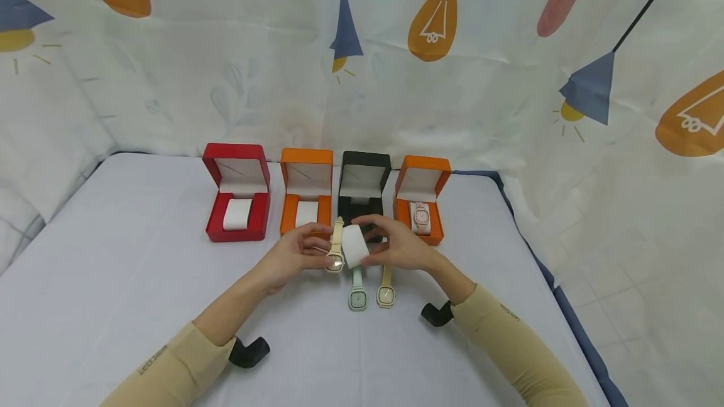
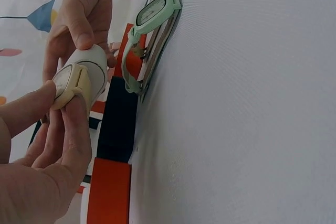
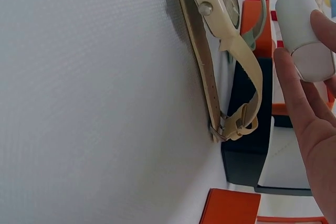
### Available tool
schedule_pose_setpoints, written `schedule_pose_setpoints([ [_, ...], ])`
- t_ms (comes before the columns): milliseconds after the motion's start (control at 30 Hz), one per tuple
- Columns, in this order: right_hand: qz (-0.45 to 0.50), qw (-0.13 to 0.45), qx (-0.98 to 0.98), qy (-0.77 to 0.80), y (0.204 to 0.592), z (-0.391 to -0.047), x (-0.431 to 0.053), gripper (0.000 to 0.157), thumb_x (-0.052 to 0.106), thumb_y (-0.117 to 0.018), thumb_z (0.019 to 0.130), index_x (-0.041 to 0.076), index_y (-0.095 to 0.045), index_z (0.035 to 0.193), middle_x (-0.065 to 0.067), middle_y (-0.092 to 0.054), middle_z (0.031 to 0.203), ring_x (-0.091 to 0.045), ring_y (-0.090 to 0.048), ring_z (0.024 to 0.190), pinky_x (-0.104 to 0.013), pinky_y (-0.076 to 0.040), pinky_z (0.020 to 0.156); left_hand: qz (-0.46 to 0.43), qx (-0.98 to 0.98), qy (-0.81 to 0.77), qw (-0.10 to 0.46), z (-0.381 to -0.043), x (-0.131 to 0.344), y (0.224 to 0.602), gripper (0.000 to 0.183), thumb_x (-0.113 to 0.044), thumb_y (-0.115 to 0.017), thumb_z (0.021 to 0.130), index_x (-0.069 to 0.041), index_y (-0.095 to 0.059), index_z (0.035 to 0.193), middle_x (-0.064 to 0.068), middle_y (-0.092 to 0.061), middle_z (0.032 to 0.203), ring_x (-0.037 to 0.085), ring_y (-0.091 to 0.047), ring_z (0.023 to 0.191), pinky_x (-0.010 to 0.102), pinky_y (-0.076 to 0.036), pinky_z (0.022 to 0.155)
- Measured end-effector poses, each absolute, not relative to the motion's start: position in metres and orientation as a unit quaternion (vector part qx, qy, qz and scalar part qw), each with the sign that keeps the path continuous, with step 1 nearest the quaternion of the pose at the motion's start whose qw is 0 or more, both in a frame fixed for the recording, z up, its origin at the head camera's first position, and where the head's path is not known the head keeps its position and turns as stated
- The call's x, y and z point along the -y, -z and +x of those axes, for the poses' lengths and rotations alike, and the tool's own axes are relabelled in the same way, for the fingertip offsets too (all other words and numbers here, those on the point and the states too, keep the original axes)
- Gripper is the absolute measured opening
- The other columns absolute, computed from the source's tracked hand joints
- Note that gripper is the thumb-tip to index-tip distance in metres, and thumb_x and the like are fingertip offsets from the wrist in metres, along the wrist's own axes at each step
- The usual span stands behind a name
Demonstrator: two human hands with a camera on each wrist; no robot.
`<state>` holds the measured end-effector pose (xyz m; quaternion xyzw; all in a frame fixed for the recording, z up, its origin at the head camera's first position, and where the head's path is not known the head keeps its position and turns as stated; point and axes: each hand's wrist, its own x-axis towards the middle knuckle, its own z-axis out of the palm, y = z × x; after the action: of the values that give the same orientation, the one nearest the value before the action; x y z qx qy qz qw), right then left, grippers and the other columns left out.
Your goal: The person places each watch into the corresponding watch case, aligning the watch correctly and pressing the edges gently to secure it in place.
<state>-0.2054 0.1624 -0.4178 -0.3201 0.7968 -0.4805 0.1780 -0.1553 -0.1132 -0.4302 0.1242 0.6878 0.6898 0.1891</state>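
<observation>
My left hand (image 1: pixel 294 253) pinches a cream watch (image 1: pixel 336 261) by its case between thumb and fingers, its strap reaching upward. Beside it, my right hand (image 1: pixel 404 247) grips a white watch cushion (image 1: pixel 355 246) by its ends. In the left wrist view the watch (image 2: pixel 63 85) is up against the cushion (image 2: pixel 93 66); whether the strap goes round it I cannot tell. Both are held in front of the open black box (image 1: pixel 366 157), partly hidden by my right hand. On the table nearer me lie a mint green watch (image 1: pixel 357 299) and a pale yellow watch (image 1: pixel 386 295).
An open red box (image 1: pixel 261 218) and an open orange box (image 1: pixel 288 211), each with a white cushion, stand left of the black one. To its right, another orange box (image 1: pixel 437 226) contains a pink watch (image 1: pixel 421 217). A printed curtain (image 1: pixel 271 93) hangs behind the white-covered table (image 1: pixel 141 256).
</observation>
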Motion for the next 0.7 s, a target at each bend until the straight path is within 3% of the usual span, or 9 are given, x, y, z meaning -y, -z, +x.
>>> schedule_pose_setpoints([
  [467, -0.317, 0.170, -0.795, 0.489, 0.4198, -0.2056, -0.1617, 0.077, 0.006, -0.089, 0.080, 0.012, -0.053, 0.148, -0.001, -0.051, 0.146, -0.025, -0.062, 0.116, -0.032, -0.059, 0.086, 0.126, -0.693, -0.685, 0.189, -0.1545, 0.1132, 0.4259, 0.059, -0.001, -0.075, 0.092, 0.002, -0.046, 0.144, 0.022, -0.057, 0.122, 0.031, -0.067, 0.105, 0.035, -0.059, 0.088],
  [700, -0.312, 0.178, -0.796, 0.487, 0.4171, -0.2034, -0.1619, 0.075, 0.007, -0.090, 0.079, 0.017, -0.055, 0.145, 0.001, -0.051, 0.145, -0.023, -0.061, 0.116, -0.032, -0.059, 0.087, 0.135, -0.689, -0.688, 0.182, -0.1558, 0.1119, 0.4234, 0.059, -0.001, -0.075, 0.092, 0.003, -0.048, 0.144, 0.022, -0.059, 0.119, 0.031, -0.067, 0.105, 0.036, -0.059, 0.088],
])
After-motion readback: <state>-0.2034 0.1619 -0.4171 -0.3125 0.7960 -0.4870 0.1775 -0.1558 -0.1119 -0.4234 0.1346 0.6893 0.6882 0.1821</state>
